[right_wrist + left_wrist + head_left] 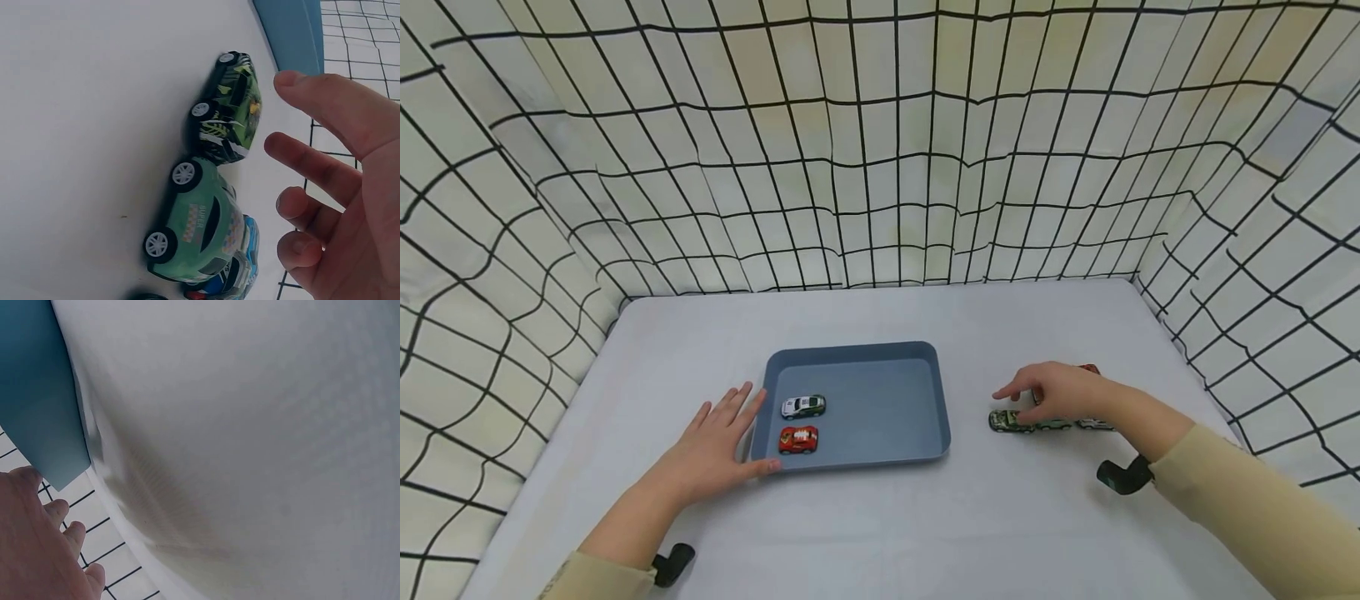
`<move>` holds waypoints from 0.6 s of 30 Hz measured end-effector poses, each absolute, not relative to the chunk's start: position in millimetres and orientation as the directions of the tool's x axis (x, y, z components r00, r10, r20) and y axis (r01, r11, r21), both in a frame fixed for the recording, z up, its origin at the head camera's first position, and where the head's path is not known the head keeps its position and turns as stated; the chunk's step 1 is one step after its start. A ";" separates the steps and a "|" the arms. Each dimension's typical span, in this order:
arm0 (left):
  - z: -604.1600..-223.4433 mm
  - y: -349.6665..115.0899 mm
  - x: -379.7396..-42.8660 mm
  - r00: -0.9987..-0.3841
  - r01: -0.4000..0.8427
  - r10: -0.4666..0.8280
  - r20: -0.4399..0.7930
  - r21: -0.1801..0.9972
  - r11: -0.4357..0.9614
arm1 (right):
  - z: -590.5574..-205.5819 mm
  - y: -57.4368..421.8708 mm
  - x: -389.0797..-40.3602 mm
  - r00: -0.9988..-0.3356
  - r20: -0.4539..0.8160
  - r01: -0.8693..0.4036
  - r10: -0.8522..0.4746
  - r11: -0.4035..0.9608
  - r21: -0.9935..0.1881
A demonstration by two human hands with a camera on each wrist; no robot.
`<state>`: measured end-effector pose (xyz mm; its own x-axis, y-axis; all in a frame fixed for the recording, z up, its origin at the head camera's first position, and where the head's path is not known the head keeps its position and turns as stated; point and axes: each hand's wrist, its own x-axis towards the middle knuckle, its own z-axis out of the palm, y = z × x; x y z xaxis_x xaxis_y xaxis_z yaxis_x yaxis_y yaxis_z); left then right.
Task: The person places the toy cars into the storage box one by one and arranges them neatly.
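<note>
A blue-grey tray [880,408] lies on the table; a white and green toy car [803,407] and a red toy car [798,439] stand at its left side. With fingers spread, my left hand [715,446] touches the tray's left edge, thumb at the near corner. To the right of the tray, my right hand [1063,392] hovers over a group of toy cars and holds nothing. Its thumb and index finger are apart beside a black and green patterned toy car [228,109]. A green toy car [197,222] stands behind that one.
A blue and white toy car [240,269] is beside the green one, and an orange one [1090,368] is partly hidden by the right hand. White cloth [880,525] covers the table. Black-lined white walls [880,167] enclose its back and sides.
</note>
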<state>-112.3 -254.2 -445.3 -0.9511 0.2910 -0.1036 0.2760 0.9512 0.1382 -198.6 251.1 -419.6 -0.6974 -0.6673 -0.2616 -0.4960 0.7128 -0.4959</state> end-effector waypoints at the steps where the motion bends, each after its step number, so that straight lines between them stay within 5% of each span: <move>1: -445.6 -254.1 -112.3 -0.951 0.276 0.291 -0.101 0.140 0.951 | -420.2 250.5 -197.3 -0.699 -0.260 -0.506 -0.666 0.718 -0.478; 18: -446.6 -254.8 -110.8 -0.952 0.278 0.291 -0.092 0.136 0.951 | -427.4 245.1 -188.8 -0.744 -0.305 -0.504 -0.595 0.799 -0.329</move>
